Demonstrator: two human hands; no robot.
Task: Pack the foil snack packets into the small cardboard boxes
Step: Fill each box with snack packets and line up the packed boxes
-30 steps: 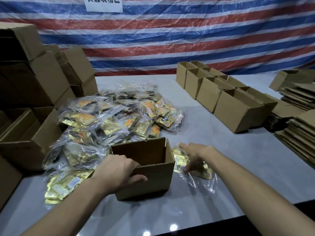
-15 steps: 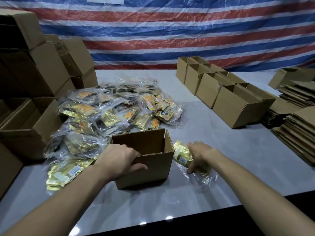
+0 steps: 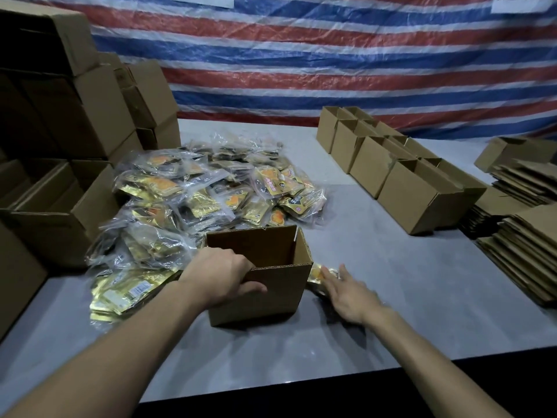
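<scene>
A red, white and blue striped plastic sheet point(image 3: 331, 70) hangs behind the grey worktop point(image 3: 391, 297). Big brown cardboard boxes point(image 3: 75, 116) are piled along the worktop's left edge. A wide heap of gold foil snack packets in clear bags point(image 3: 196, 200) fills the middle left of the worktop. A row of small open brown boxes point(image 3: 407, 191) runs from the back toward the right edge, and stacks of flat folded cardboard point(image 3: 527, 257) sit by the right edge. Near the front edge stands one small open brown cardboard box point(image 3: 271, 300), just in front of the heap. The left hand point(image 3: 220, 276) grips the box's near wall, with its fingers curled over the rim and its thumb on the outside. One gold foil packet point(image 3: 319, 274) lies on the worktop, touching the box's right side. The right hand point(image 3: 349, 294) rests on top of this packet. Its fingers look straight and close together, pointing at the box, but the hand is blurry.
</scene>
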